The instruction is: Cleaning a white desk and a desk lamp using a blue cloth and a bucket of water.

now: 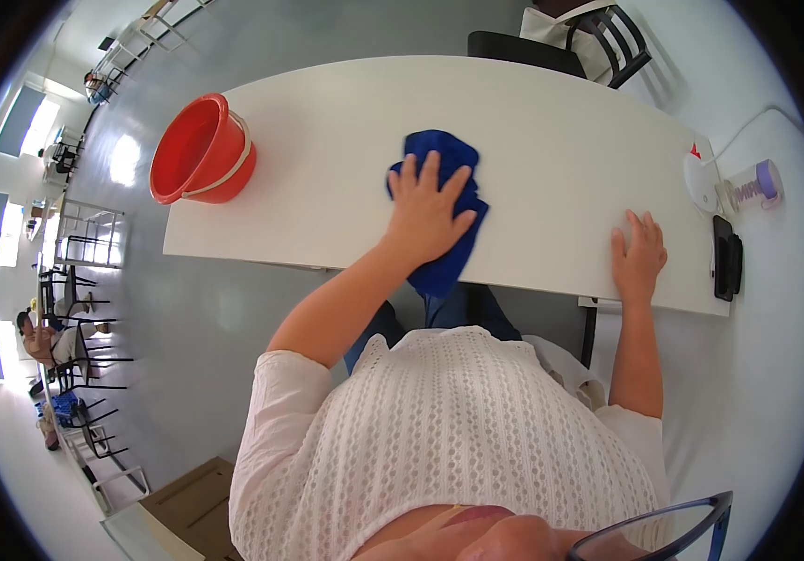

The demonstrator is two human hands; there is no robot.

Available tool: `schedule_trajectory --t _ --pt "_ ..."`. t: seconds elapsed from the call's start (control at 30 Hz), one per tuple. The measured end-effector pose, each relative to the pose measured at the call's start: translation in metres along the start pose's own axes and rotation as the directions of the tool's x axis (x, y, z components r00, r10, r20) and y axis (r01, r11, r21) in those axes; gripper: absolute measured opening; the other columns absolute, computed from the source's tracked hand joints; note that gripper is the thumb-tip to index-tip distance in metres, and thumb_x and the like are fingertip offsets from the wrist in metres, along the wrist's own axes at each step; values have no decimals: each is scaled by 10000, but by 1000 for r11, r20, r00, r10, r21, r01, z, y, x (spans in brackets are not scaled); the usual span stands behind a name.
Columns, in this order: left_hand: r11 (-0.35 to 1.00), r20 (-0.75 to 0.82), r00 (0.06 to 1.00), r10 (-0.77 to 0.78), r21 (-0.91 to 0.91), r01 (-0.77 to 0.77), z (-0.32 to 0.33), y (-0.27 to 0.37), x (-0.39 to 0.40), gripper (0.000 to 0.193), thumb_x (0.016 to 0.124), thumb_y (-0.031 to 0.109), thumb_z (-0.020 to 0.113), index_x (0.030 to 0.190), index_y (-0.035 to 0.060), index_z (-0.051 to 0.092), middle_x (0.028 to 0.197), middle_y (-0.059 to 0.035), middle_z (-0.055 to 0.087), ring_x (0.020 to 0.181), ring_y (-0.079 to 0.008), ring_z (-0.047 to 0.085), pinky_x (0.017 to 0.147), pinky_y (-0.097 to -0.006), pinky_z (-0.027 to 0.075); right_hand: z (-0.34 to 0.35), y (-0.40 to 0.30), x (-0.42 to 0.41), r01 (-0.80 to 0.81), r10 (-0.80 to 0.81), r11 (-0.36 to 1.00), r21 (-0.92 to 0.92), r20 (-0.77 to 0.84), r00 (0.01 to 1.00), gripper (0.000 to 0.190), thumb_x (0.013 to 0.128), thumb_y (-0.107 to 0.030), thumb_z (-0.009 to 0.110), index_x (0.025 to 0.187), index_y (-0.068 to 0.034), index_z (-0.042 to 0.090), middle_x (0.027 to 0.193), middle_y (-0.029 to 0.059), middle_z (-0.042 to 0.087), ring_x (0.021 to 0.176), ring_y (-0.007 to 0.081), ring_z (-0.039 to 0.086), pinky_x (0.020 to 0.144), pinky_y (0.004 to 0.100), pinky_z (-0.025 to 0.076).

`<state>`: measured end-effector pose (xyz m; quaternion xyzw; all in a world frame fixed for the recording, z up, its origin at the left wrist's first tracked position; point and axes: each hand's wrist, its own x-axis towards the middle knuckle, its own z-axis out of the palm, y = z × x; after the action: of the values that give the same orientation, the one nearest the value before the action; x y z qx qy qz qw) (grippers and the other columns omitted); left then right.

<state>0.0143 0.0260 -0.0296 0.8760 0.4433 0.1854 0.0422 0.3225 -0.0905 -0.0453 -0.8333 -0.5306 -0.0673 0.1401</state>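
My left hand [424,210] lies palm down with fingers spread on a dark blue cloth [444,144], holding it against the white tabletop [332,140]. The cloth is bunched and creased, and its near end hangs over the table's front edge. Farther right, my right hand [639,256] rests on the tabletop near the front edge. Its fingers are slightly apart and nothing is in it. A red plastic bucket [237,175] with a pale handle stands at the table's left end; its mouth faces left in this view, and no contents can be made out.
At the table's right end are a white device [700,182] with a cable, a clear bottle with a purple lid [766,179] and a black object [723,256]. A black chair [525,52] holding a bag stands beyond. A cardboard box [192,501] is behind left; a seated person is far left.
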Motion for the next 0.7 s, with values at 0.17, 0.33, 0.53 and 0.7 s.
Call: schedule_trajectory --t 0.17,0.33,0.53,0.7 --pt "988 45 992 118 -109 -112 22 52 19 610 763 389 597 1311 209 401 1371 -252 256 1222 -519 210 947 -662 180 -3 -2 0 -5 6 1000 -12 13 1000 436 862 -336 494 1245 -129 464 1345 131 361 1263 321 296 994 559 221" --pt "924 37 959 280 -281 -259 34 103 29 611 763 407 608 1314 243 399 1411 -241 174 1230 -564 149 937 -693 154 -2 3 1 18 -16 999 47 -59 998 355 908 -319 414 1176 -123 542 1300 143 420 1226 313 351 977 538 235" --pt "707 10 750 661 -342 -619 40 122 30 447 751 418 625 1159 247 562 1375 -110 336 1256 -492 188 956 -659 204 6 14 5 47 0 956 291 -159 987 364 936 -333 347 1117 -144 601 1234 146 500 1185 322 405 980 488 238" --pt "681 15 720 694 -336 -650 39 118 26 385 751 392 625 1104 243 595 1353 -78 374 1253 -452 228 960 -640 225 7 17 3 49 -12 973 225 -159 987 370 932 -345 356 1113 -135 601 1243 146 495 1195 321 397 991 482 230"
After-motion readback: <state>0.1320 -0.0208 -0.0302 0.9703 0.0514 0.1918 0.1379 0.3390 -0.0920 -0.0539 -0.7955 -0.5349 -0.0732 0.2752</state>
